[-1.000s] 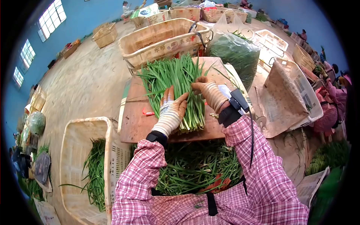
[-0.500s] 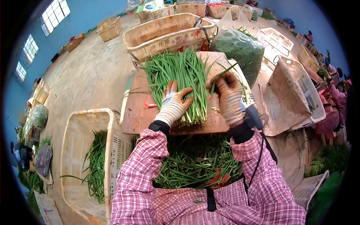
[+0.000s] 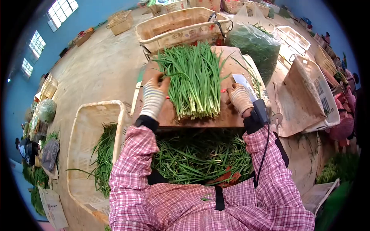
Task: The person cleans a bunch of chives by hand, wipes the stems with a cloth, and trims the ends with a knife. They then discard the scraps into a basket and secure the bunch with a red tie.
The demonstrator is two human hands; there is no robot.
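Observation:
A thick bundle of garlic chives lies on a brown board, leaf tips away from me and pale cut ends facing me. Just left of the bundle is my left hand, in a striped glove with stained fingertips; its fingers are curled, and whatever may be in them is hidden. My right hand, gloved alike, is right of the bundle with its fingers bent in, low over the board. Beside it lies a flat white piece. Small red bits show on the board near both hands.
Loose green leaves fill the space below the board. A cream crate with more greens stands at left. Behind the board are a large basket and a stuffed plastic bag. A crate with a brown sheet leans at right.
My left hand has come off the chives and moved to their left. My right hand, which held a leaf up, has lowered, and that leaf no longer shows in it. The view has shifted slightly.

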